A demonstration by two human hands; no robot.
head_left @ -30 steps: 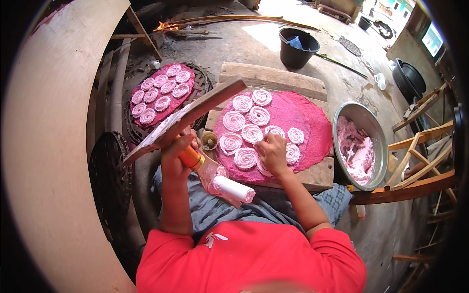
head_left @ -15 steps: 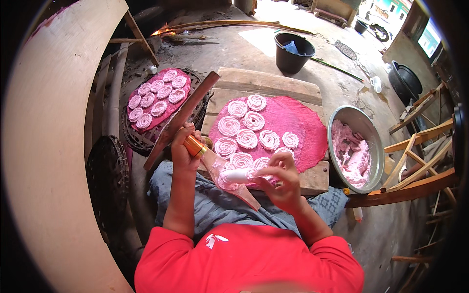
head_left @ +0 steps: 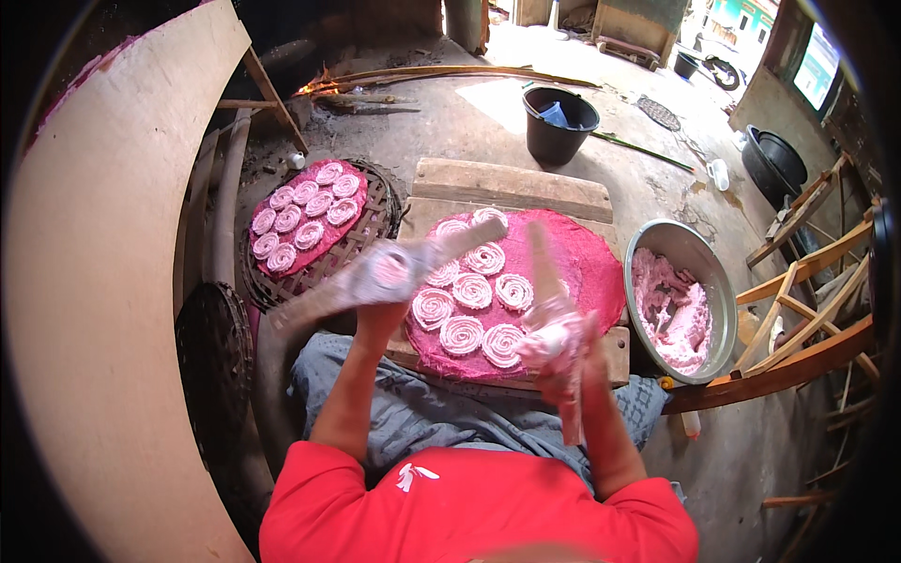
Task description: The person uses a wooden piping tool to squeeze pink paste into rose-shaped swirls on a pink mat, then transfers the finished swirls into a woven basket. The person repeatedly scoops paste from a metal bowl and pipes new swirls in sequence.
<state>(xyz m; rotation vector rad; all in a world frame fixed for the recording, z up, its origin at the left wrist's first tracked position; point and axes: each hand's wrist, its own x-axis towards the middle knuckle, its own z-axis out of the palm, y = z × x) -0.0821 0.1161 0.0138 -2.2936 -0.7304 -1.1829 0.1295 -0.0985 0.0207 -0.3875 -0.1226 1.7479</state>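
My left hand [head_left: 383,317] is closed around a wooden bar-handled press part [head_left: 389,270], its middle round and dusted pink, motion-blurred. My right hand [head_left: 589,352] grips another wooden piece [head_left: 542,272], a narrow bar with sticky pink dough [head_left: 554,340] around its middle; it too is blurred. Both pieces hang above a bright pink cloth [head_left: 587,263] on a low wooden board. Several pale pink spiral dough rounds [head_left: 461,335] lie on this cloth, mostly on its left half. Some of them are partly covered by the tools and my right hand.
A grey basin [head_left: 718,281] of pink dough stands at right. At left, more spirals lie on a pink cloth over a woven tray [head_left: 371,230]. Beyond are a black bucket [head_left: 560,141] and a small fire [head_left: 324,83]. A pale curved panel [head_left: 103,281] borders the left.
The wooden pieces, joined or touching before, are now apart, one in each hand. My left hand has swung its piece round, and my right hand has moved from the white tube to gripping a wooden piece.
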